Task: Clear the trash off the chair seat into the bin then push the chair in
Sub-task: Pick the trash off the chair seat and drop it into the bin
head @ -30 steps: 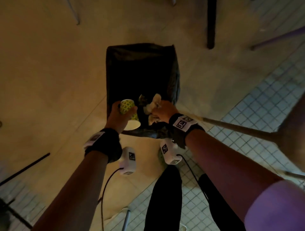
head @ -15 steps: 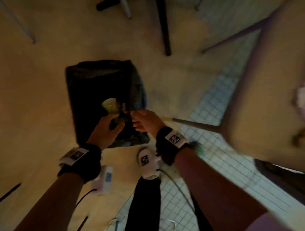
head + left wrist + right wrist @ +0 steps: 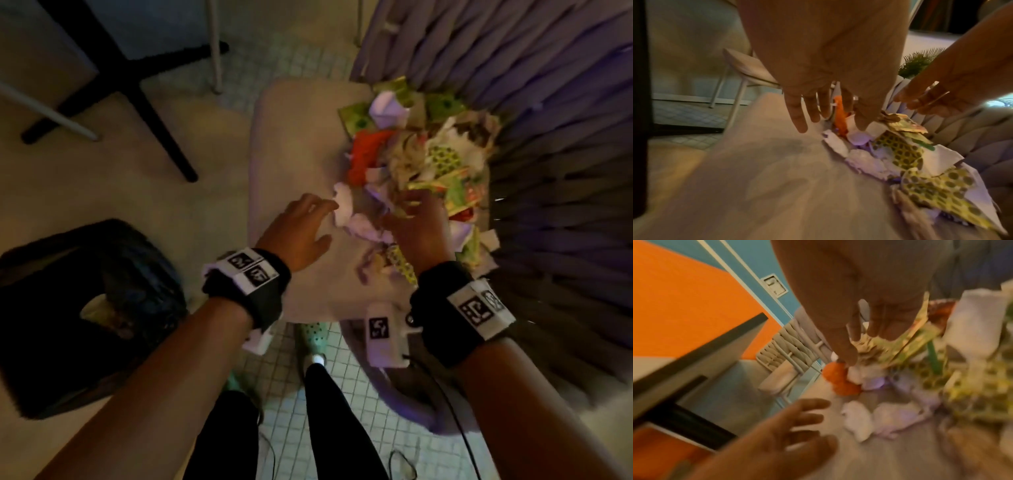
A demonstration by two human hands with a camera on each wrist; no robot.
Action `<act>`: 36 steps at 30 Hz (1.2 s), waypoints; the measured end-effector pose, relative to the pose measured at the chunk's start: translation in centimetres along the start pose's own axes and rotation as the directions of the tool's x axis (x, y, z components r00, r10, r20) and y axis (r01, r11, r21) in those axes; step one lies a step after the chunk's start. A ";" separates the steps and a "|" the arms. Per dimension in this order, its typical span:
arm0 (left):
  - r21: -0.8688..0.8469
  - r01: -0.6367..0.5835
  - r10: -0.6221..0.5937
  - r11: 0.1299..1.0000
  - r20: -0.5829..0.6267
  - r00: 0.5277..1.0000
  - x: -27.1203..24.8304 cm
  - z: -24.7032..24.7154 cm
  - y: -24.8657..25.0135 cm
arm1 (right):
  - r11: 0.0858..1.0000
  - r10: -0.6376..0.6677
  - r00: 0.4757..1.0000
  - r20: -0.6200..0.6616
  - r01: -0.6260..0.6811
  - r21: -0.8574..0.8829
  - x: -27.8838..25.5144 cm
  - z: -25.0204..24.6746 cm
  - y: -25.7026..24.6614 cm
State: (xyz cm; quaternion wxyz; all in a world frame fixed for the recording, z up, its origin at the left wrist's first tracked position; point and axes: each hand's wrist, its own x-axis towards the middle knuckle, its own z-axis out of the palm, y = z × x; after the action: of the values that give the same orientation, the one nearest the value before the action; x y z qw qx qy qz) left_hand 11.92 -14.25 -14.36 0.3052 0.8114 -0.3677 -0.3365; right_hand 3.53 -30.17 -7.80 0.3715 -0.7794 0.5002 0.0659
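Note:
A beige chair seat [image 3: 294, 154] carries a heap of trash [image 3: 428, 161]: spotted yellow-green wrappers, white crumpled paper [image 3: 344, 207] and an orange piece [image 3: 366, 154]. My left hand [image 3: 323, 222] hovers over the seat with fingers spread, its tips next to the white paper and holding nothing. My right hand [image 3: 407, 209] reaches down onto the near side of the heap, fingers loosely bent over a wrapper. The left wrist view has the left fingers [image 3: 797, 116] straight above the trash [image 3: 910, 154]. In the right wrist view the right fingertips [image 3: 846, 356] touch the orange piece [image 3: 838, 379].
The black-lined bin [image 3: 85, 308] stands on the floor at lower left, beside my left forearm. A woven purple chair back [image 3: 548, 137] curves round the heap's right side. A black table base [image 3: 137, 85] and white legs stand beyond the seat. My legs are below.
Both hands left the bin, where the left held a spotted cup and the right a paper wad. They now reach empty over the chair seat; the view swung right.

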 end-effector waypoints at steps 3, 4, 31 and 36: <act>-0.067 0.054 -0.053 0.996 0.029 0.998 3.4 2.1 2.9 | 0.973 0.001 0.998 -0.068 -0.017 -0.230 3.6 -1.5 1.7; -0.100 0.081 -0.078 0.992 0.029 0.997 4.0 2.6 3.5 | 0.961 -0.011 0.999 -0.052 -0.004 -0.277 4.6 -1.2 2.2; -0.913 0.401 -0.254 0.081 0.370 0.894 5.4 1.8 9.6 | 0.963 -0.218 0.962 0.167 0.184 0.195 1.2 -2.6 2.1; -0.902 0.431 -0.199 -0.010 0.424 0.883 4.5 1.4 8.3 | 0.980 -0.196 0.924 0.328 0.171 0.105 0.3 -2.1 1.8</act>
State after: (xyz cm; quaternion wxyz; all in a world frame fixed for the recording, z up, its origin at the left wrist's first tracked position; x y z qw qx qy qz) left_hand 9.81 -22.75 -10.47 0.6524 0.4148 0.1268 -0.6215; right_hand 1.64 -32.13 -7.36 0.4849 -0.7856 0.3561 0.1444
